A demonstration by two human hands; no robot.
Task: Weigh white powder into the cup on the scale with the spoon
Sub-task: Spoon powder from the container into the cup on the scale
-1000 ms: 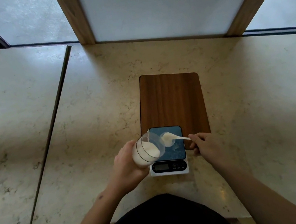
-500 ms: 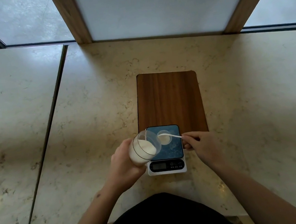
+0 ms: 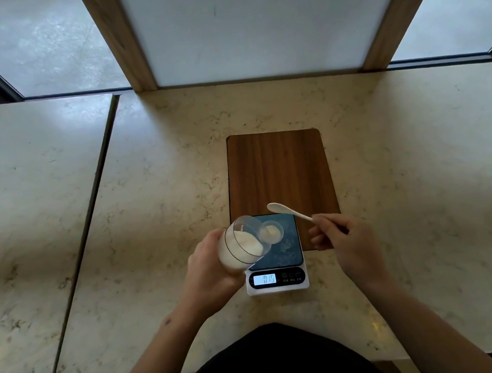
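so, progress: some white powder (image 3: 269,232) already lay in the small cup (image 3: 272,231) on the scale (image 3: 273,253).
display: lit, digits unclear.
left hand (image 3: 208,271): wrapped round the tilted supply glass (image 3: 243,246).
right hand (image 3: 345,240): pinched the spoon (image 3: 287,210) handle, bowl above the wooden board (image 3: 279,171).
left to do: probably more scoops.

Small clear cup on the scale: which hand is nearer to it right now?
Left. The left hand, tilting the clear powder jar, sits beside the small clear cup; the right hand, holding the white spoon, is farther off.
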